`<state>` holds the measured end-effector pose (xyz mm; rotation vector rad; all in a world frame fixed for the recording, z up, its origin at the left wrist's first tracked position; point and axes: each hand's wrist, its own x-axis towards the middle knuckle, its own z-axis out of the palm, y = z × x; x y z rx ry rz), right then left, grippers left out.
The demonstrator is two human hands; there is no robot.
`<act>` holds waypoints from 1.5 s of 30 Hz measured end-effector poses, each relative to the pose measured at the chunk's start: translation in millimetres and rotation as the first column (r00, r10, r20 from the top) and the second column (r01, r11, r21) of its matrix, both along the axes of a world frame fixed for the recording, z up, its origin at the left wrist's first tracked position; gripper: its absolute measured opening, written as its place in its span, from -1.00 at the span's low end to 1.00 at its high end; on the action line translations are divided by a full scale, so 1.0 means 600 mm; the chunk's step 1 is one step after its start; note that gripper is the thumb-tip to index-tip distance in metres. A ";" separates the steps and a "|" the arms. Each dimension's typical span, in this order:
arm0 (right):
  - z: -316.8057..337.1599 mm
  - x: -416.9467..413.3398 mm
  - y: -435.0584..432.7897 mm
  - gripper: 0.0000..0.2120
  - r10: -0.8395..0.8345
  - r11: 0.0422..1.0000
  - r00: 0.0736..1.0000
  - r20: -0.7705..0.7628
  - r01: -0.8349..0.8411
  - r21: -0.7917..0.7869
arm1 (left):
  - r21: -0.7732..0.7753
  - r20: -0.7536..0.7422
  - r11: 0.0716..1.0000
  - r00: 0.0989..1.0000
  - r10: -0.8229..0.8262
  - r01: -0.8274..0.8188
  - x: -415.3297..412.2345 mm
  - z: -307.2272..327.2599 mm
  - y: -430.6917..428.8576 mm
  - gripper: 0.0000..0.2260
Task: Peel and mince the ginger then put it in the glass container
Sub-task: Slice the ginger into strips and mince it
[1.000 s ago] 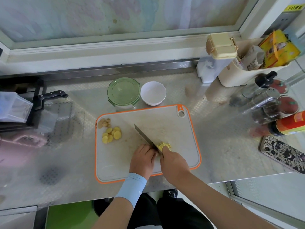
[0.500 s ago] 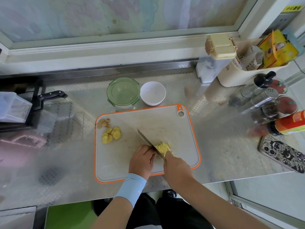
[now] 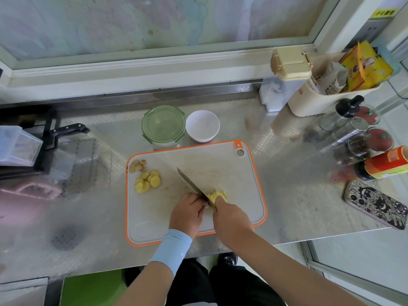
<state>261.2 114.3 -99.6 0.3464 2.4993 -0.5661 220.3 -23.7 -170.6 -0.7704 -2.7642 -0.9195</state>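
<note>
Your right hand [image 3: 231, 218] has its fingers curled tight round the knife [image 3: 191, 183], and the fist hides the handle. The blade slants up-left over the cutting board [image 3: 242, 195]. Your left hand [image 3: 187, 214] sits against the blade's left side with its fingers tucked under; I cannot tell whether they pin anything. Chopped ginger [image 3: 217, 193] lies just right of the blade, with ginger slices [image 3: 148, 181] near the board's left edge. The glass container [image 3: 163, 124], with its lid on, stands just behind the board on the table [image 3: 298, 206]
</note>
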 end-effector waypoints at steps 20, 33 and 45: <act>0.001 -0.012 -0.010 -0.88 -0.004 1.000 1.000 -0.007 0.004 -0.019 | -0.030 0.012 0.998 0.999 -0.052 0.053 0.001 0.006 -0.007 -0.85; 0.010 0.010 0.002 -0.87 -0.015 1.000 0.999 0.030 0.015 0.004 | -0.010 -0.019 1.000 1.000 -0.008 0.008 0.000 0.000 -0.006 -0.84; 0.001 -0.013 -0.015 -0.84 0.015 1.000 1.000 0.004 -0.015 -0.014 | 0.003 0.006 1.000 1.000 0.011 -0.011 0.004 0.000 -0.005 -0.83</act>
